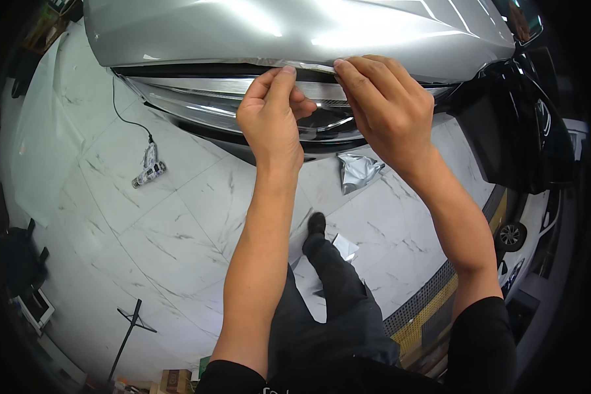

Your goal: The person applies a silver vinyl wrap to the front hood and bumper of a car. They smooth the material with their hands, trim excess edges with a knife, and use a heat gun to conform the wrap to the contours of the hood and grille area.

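Black sleeves [486, 341] are nearest the cam, at approx. 5 & 7 o'clock, w/ my bare forearms running up toward 12. Thin film strip [315, 66] is at 12, along the lower edge of the silver car panel [295, 33], just above the headlight [203, 105]. R hand [391, 108], approx. 1 o'clock, grasps the strip btwn thumb & forefinger, other fingers bent over. L hand [269, 115], approx. 11:30, has its thumb tip on the strip, other fingers curled loosely below; can't tell if it's pinching or only pressing.

Patterned hand tool [150, 167] w/ thin black cord is at 9:30 on the marbled floor [177, 217]. Crumpled silver sheet [359, 172] at approx. 2, nr the centre; white scrap [345, 247] at 4:30, by my dark shoe [316, 223]. Black stand [134, 320] at approx. 8, cardboard box [175, 381] at 7, yellow-&-grey floor strip [417, 312] at 4:30, black car door [532, 125] at 2:30.
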Action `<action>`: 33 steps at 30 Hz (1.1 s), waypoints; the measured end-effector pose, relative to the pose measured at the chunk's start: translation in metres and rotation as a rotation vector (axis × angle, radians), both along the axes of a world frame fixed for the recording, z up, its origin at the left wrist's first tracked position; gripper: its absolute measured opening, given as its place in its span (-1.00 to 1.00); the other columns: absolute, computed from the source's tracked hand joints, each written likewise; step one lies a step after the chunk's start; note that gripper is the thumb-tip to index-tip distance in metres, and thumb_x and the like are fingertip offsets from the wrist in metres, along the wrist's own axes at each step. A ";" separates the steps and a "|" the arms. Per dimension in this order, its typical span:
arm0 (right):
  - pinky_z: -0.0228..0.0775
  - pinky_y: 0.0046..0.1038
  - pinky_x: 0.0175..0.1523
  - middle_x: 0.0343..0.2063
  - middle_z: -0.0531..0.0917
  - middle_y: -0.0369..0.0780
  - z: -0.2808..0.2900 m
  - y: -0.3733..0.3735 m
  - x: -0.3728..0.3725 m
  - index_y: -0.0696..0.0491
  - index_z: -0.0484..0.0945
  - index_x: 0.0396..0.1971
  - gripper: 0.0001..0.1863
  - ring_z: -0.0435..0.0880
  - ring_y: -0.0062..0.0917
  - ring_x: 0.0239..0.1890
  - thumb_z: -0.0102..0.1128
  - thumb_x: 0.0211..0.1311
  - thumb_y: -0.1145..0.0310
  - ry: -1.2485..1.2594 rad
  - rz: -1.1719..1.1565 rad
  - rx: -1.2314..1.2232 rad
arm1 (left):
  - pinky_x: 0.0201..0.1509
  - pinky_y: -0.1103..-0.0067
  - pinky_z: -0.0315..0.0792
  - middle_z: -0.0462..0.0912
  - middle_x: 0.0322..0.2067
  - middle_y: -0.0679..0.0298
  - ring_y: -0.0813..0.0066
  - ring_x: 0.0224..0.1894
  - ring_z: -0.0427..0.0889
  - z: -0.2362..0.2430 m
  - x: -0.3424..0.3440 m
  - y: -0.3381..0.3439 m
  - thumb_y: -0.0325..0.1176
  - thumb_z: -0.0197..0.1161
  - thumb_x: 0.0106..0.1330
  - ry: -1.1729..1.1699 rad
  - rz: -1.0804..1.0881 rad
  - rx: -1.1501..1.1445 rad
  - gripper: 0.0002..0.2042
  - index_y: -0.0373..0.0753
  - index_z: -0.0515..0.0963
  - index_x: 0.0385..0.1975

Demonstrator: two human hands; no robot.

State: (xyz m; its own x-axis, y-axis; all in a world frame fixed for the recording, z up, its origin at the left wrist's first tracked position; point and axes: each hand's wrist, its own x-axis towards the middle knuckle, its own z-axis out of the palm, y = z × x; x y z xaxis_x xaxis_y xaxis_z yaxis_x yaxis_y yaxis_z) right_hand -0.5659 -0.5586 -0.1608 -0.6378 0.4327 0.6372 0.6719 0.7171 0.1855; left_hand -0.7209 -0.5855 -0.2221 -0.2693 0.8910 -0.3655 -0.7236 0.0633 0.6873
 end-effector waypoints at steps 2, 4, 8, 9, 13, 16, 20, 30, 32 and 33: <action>0.59 -0.38 -0.25 -0.25 0.76 -0.23 -0.002 0.002 0.001 0.14 0.72 -0.14 -0.69 0.77 -0.34 -0.23 0.31 0.04 0.54 -0.019 -0.008 -0.003 | -0.44 0.66 0.52 0.58 -0.56 0.36 0.58 -0.59 0.59 0.003 0.001 0.002 -0.38 0.38 0.42 -0.017 0.022 -0.024 -0.85 -0.36 0.66 -0.20; 0.60 -0.37 -0.25 -0.24 0.76 -0.23 -0.003 0.003 0.001 0.14 0.72 -0.14 -0.69 0.77 -0.34 -0.22 0.31 0.04 0.54 -0.030 -0.011 -0.004 | -0.48 0.67 0.45 0.55 -0.58 0.38 0.62 -0.62 0.52 0.005 0.004 0.003 -0.40 0.38 0.41 -0.032 0.043 -0.039 -0.86 -0.36 0.66 -0.21; 0.60 -0.37 -0.24 -0.25 0.75 -0.23 -0.002 0.004 0.003 0.14 0.71 -0.16 -0.70 0.77 -0.34 -0.21 0.31 0.03 0.53 -0.045 0.001 -0.001 | -0.50 0.67 0.37 0.51 -0.61 0.40 0.66 -0.64 0.42 0.008 0.009 0.003 -0.42 0.37 0.41 -0.038 0.085 -0.051 -0.86 -0.37 0.65 -0.21; 0.60 -0.38 -0.24 -0.26 0.75 -0.23 -0.003 0.004 0.004 0.14 0.70 -0.16 -0.70 0.77 -0.34 -0.20 0.31 0.03 0.53 -0.049 0.005 0.001 | -0.50 0.67 0.36 0.50 -0.62 0.40 0.66 -0.64 0.40 0.009 0.010 0.003 -0.42 0.37 0.41 -0.035 0.096 -0.055 -0.86 -0.38 0.65 -0.21; 0.60 -0.39 -0.24 -0.25 0.74 -0.24 -0.005 0.003 0.002 0.14 0.69 -0.17 -0.70 0.77 -0.35 -0.19 0.31 0.02 0.52 -0.037 0.005 0.009 | -0.49 0.67 0.37 0.48 -0.63 0.41 0.67 -0.63 0.41 0.007 0.011 0.002 -0.42 0.36 0.41 -0.017 0.109 -0.049 -0.86 -0.39 0.65 -0.21; 0.60 -0.39 -0.24 -0.25 0.73 -0.24 -0.005 0.003 0.002 0.14 0.68 -0.16 -0.70 0.76 -0.36 -0.19 0.31 0.02 0.50 -0.042 0.002 0.010 | -0.48 0.66 0.38 0.48 -0.64 0.41 0.67 -0.62 0.41 0.008 0.011 0.003 -0.42 0.36 0.41 -0.012 0.111 -0.050 -0.85 -0.39 0.65 -0.20; 0.59 -0.40 -0.24 -0.25 0.72 -0.25 -0.005 0.003 0.002 0.14 0.68 -0.16 -0.70 0.75 -0.36 -0.19 0.31 0.03 0.50 -0.063 -0.005 0.025 | -0.48 0.66 0.38 0.47 -0.63 0.41 0.67 -0.62 0.41 0.009 0.012 0.002 -0.42 0.35 0.42 -0.012 0.109 -0.043 -0.84 -0.40 0.66 -0.19; 0.58 -0.39 -0.25 -0.24 0.72 -0.24 -0.004 0.004 0.003 0.15 0.68 -0.16 -0.69 0.73 -0.37 -0.20 0.29 0.02 0.50 -0.069 0.009 -0.003 | -0.50 0.67 0.37 0.47 -0.63 0.42 0.69 -0.63 0.41 0.011 0.013 0.001 -0.41 0.37 0.42 -0.006 0.119 -0.045 -0.83 -0.41 0.66 -0.17; 0.58 -0.38 -0.25 -0.26 0.71 -0.25 -0.003 0.003 0.002 0.15 0.68 -0.16 -0.69 0.73 -0.37 -0.19 0.29 0.01 0.51 -0.071 -0.003 -0.013 | -0.50 0.67 0.37 0.47 -0.63 0.42 0.69 -0.63 0.41 0.010 0.013 0.001 -0.41 0.37 0.43 -0.005 0.121 -0.041 -0.83 -0.41 0.66 -0.17; 0.58 -0.38 -0.25 -0.26 0.70 -0.25 -0.003 0.002 0.001 0.15 0.68 -0.16 -0.68 0.73 -0.36 -0.19 0.29 0.00 0.51 -0.072 -0.010 -0.018 | -0.50 0.67 0.37 0.47 -0.63 0.42 0.69 -0.63 0.41 0.010 0.013 0.001 -0.41 0.37 0.43 -0.005 0.122 -0.039 -0.83 -0.41 0.66 -0.17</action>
